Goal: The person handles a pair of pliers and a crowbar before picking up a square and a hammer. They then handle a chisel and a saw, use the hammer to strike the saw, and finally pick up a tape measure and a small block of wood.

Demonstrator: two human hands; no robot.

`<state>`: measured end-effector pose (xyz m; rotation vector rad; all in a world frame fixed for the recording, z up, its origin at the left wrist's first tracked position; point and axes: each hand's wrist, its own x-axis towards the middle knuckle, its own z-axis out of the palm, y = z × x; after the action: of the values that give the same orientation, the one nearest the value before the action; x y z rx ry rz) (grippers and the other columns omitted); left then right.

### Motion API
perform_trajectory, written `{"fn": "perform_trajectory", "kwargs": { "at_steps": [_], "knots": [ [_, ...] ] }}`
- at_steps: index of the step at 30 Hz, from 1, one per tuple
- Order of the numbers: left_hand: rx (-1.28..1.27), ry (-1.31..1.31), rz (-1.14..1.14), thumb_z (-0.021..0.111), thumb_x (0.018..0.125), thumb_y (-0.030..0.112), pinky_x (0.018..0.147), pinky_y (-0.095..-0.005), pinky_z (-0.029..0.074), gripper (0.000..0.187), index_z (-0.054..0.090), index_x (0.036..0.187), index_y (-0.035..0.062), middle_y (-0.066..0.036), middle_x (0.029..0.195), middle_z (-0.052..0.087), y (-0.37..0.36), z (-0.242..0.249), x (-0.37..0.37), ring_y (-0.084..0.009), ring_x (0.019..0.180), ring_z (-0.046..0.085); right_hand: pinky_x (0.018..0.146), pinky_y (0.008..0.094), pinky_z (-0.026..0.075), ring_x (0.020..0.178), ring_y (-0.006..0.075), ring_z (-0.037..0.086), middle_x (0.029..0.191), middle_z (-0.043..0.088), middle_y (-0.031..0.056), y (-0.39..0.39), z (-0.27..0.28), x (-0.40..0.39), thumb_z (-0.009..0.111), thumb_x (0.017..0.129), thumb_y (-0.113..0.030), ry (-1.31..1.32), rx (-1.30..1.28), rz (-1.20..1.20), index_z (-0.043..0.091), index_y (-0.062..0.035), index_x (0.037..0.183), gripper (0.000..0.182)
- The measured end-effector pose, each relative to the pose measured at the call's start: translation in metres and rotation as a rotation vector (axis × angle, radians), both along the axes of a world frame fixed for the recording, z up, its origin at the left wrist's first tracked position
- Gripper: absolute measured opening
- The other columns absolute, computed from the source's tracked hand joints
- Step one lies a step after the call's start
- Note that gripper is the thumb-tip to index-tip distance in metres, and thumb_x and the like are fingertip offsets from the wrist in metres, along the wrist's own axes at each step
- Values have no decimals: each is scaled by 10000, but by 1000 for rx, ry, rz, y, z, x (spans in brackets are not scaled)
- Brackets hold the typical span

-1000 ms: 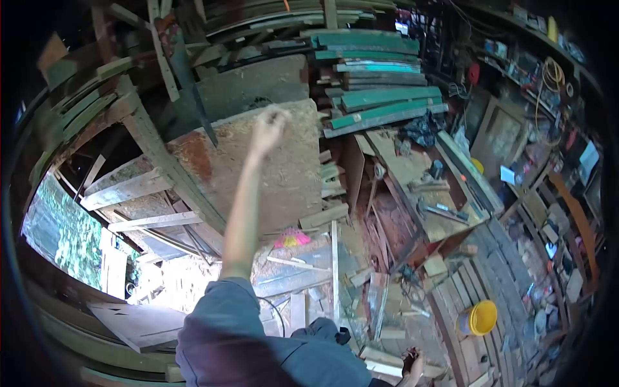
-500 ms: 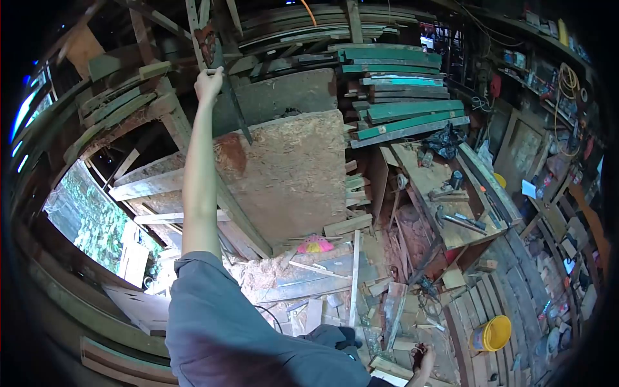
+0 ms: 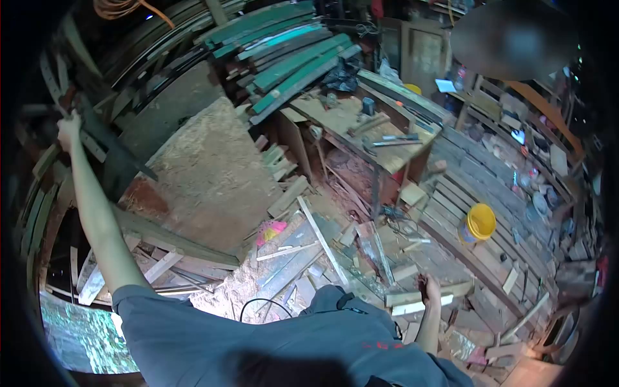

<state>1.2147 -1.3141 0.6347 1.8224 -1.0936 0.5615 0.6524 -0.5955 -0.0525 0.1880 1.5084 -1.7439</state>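
Note:
My left hand (image 3: 69, 131) is stretched far out at the upper left, its fingers closed at a hand saw. The saw's brown handle (image 3: 67, 100) shows just above my fingers, and its dark blade (image 3: 122, 151) slants down to the right, the tip by a large dusty board (image 3: 200, 174). At the lower right my right hand (image 3: 431, 290) is closed around a small dark brown thing that I cannot make out. Below and behind that hand lie a wooden plank (image 3: 403, 298) and a pale strip.
A workbench (image 3: 335, 122) carries hand tools and a black bag. Green planks (image 3: 284, 71) are stacked behind it. A yellow bucket (image 3: 480, 222) stands on slats at the right. Offcuts, sawdust and a pink-yellow item (image 3: 269, 231) litter the floor; a cable (image 3: 264, 300) loops near my body.
My view has turned to the right, so my left arm and the saw sit farther left. More of my right forearm shows. Both hands stay closed.

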Motion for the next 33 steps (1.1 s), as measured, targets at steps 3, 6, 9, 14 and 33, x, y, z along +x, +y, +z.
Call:
{"fn": "perform_trajectory", "kwargs": {
  "at_steps": [3, 6, 9, 14, 33],
  "knots": [
    [-29, -115, 56, 533, 784, 598, 879, -513, 442, 738, 452, 1206, -1, -237, 1170, 562, 28, 4, -26, -399, 1103, 539, 647, 316, 463, 729, 186, 569, 820, 595, 79, -18, -18, 8, 420, 945, -275, -92, -62, -59, 561, -44, 945, 270],
    [-97, -191, 58, 564, 789, 556, 859, -520, 453, 692, 439, 1182, 0, -225, 1127, 576, 8, 2, -16, -390, 1043, 574, 626, 308, 454, 703, 186, 558, 831, 587, 75, -48, -18, 25, 437, 919, -301, -119, -56, -88, 541, -77, 940, 248],
    [-146, -197, 57, 577, 811, 508, 805, -490, 481, 601, 448, 1135, 18, -185, 1060, 600, -1, 8, -16, -368, 977, 605, 506, 321, 488, 586, 220, 573, 780, 587, 115, -83, 20, 47, 433, 899, -242, -14, -43, 53, 524, -35, 927, 228],
    [-235, -274, 75, 598, 804, 481, 748, -475, 504, 555, 462, 1106, 36, -171, 1016, 607, -2, 19, -10, -358, 902, 633, 466, 321, 487, 569, 214, 587, 757, 588, 122, -126, 25, 60, 438, 885, -183, -80, -20, 49, 539, -13, 915, 200],
    [-239, -633, 71, 474, 853, 497, 679, -521, 501, 451, 474, 1118, 133, -170, 925, 644, -43, 46, 20, -391, 824, 643, 573, 294, 481, 684, 182, 585, 799, 596, 71, -131, -10, 82, 462, 907, -226, 6, 3, -25, 555, -55, 935, 197]
  ]
}}
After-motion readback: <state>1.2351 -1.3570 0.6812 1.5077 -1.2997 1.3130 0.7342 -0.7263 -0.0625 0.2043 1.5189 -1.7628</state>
